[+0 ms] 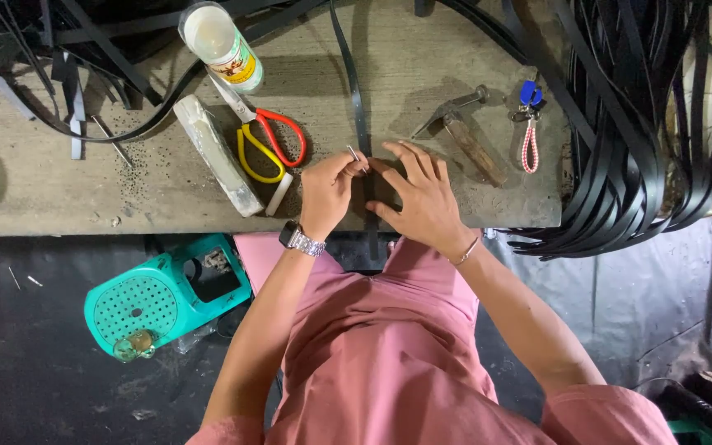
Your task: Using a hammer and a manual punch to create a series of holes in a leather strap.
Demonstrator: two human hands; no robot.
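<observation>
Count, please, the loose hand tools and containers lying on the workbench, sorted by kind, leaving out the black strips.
Scissors with red and yellow handles: 1
Hammer with wooden handle: 1
Pale rectangular block: 1
White plastic bottle: 1
Blue key fob on red-white cord: 1
Total: 5
</observation>
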